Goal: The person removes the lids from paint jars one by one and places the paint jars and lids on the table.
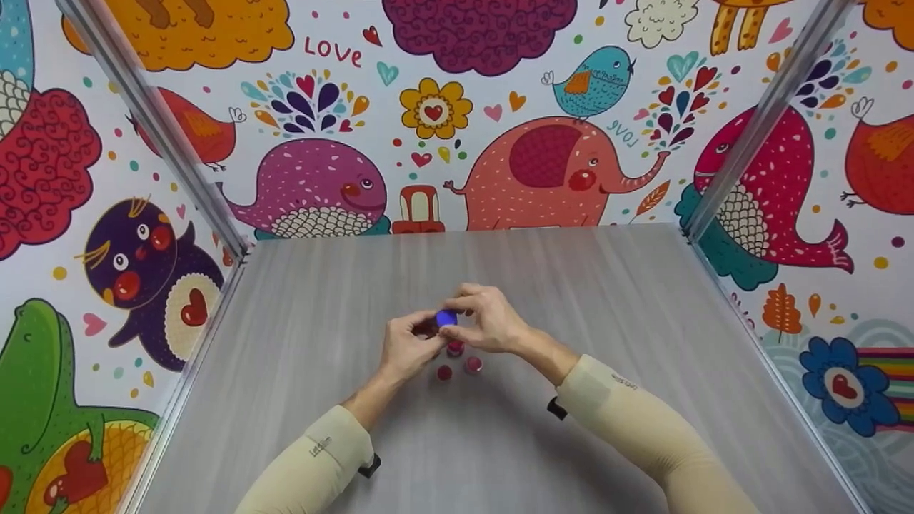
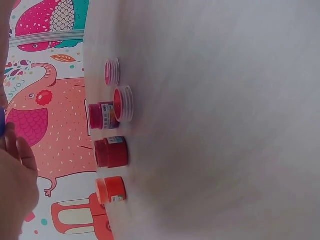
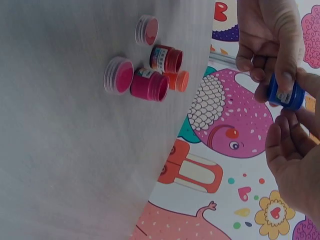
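Observation:
Above the table, both hands hold a small blue paint jar [image 1: 446, 318] between them. My left hand [image 1: 410, 348] grips its body, the thumb across the label in the right wrist view. The fingertips of my right hand [image 1: 491, 323] pinch the jar's lid end [image 3: 297, 98]. Below the hands stand three uncapped paint jars: magenta [image 3: 150, 85], red [image 3: 166, 59] and orange [image 3: 180, 81]. Two loose lids with clear ribbed rims, one red [image 3: 151, 31] and one pink [image 3: 123, 77], lie on the near side of these jars.
The grey wood-grain table [image 1: 321, 285] has metal posts [image 1: 757, 135] at its far corners. Walls printed with cartoon animals [image 1: 535, 178] enclose its back and sides.

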`<state>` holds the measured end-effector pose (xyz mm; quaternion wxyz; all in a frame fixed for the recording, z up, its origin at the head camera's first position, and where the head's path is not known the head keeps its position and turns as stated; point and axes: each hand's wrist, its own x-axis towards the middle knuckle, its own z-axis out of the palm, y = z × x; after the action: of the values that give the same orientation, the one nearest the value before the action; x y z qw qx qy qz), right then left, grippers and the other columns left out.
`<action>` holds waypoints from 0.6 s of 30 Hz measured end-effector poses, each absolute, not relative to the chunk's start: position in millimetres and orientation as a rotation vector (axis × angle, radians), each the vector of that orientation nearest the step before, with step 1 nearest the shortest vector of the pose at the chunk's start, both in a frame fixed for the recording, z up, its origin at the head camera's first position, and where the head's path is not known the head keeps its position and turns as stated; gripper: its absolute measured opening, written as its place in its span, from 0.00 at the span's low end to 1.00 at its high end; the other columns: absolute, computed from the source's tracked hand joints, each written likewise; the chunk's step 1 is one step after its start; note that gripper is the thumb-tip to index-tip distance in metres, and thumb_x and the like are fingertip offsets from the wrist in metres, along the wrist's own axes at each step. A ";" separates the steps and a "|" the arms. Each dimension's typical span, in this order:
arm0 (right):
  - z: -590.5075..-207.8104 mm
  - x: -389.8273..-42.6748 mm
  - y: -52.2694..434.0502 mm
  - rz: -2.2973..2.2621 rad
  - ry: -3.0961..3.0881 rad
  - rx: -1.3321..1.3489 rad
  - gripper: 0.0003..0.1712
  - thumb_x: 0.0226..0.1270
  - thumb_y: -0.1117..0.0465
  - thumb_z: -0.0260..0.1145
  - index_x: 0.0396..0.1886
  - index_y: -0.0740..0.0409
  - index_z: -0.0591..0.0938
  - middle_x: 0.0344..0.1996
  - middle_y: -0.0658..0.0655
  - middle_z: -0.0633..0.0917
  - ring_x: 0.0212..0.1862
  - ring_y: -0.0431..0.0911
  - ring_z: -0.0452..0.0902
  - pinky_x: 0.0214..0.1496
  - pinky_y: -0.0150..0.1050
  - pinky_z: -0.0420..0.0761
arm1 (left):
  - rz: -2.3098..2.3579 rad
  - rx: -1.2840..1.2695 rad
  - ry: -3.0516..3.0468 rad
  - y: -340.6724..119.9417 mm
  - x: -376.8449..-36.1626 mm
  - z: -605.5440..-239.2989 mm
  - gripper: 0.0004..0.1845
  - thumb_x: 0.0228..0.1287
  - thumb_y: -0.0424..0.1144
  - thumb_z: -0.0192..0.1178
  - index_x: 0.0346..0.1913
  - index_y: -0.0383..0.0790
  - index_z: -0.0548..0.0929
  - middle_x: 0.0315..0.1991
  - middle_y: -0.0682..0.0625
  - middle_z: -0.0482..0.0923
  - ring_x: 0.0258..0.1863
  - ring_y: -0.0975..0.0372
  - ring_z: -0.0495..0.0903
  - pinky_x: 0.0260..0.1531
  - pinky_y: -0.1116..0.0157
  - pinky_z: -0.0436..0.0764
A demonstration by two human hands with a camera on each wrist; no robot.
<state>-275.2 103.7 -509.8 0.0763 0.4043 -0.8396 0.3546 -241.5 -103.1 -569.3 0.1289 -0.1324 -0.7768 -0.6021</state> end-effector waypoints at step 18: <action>-503.8 -282.6 121.9 0.963 -2.451 1.520 0.19 0.73 0.59 0.77 0.59 0.59 0.93 0.48 0.59 0.91 0.47 0.50 0.86 0.46 0.47 0.88 | -1.878 -0.463 -2.250 -99.4 -238.9 -571.2 0.13 0.61 0.31 0.83 0.48 0.36 0.96 0.39 0.39 0.95 0.36 0.69 0.88 0.40 0.68 0.89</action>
<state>-282.6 121.9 -503.8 0.0503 0.4992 -0.8051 0.3163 -238.9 -99.4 -571.2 0.0871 -0.1555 -0.7554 -0.6305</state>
